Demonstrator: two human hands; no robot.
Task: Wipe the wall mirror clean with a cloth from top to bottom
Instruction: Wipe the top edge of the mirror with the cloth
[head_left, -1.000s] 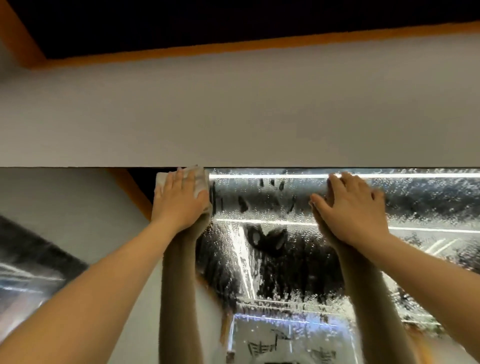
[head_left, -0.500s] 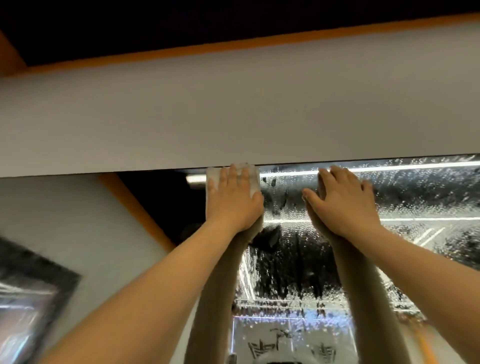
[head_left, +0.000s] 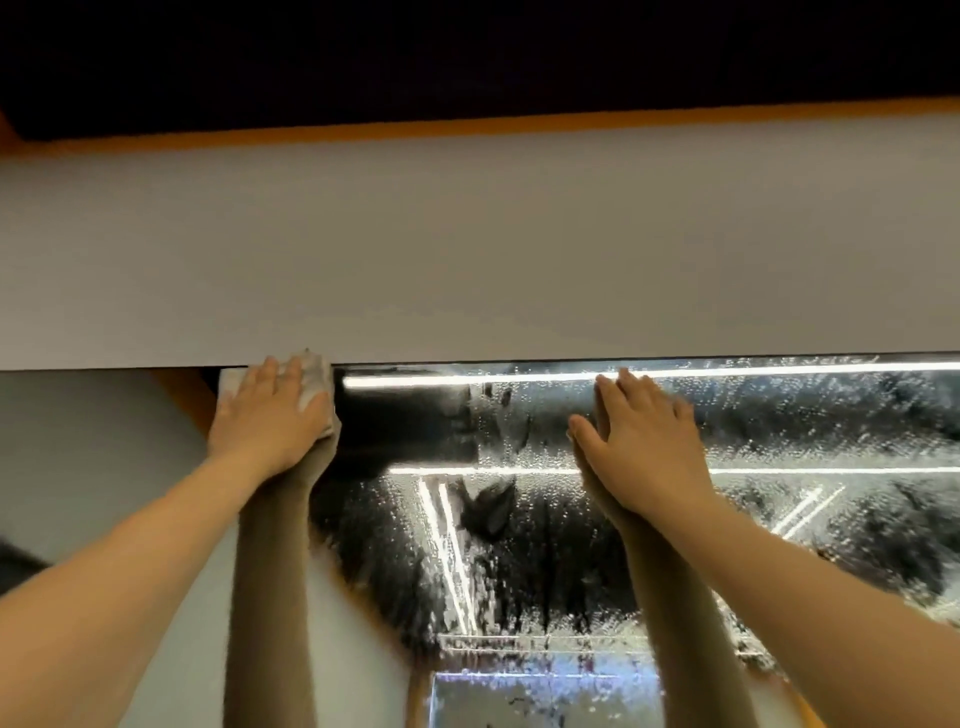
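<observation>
Left hand (head_left: 270, 415) presses a white cloth (head_left: 311, 382) flat against the top edge of the wall mirror (head_left: 519, 519), fingers straight. Right hand (head_left: 644, 441) rests flat on the wet, droplet-covered glass, holding nothing. Grey wall (head_left: 467, 249) above.

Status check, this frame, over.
Left hand flat on white cloth at top edge. Right hand flat on droplet-covered wall mirror. Nothing blocking.

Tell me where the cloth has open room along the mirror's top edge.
Free: the mirror strip between the left hand on the cloth and the right hand, and the droplet-covered stretch beyond the right hand. Blocked: where the right hand lies flat.
</observation>
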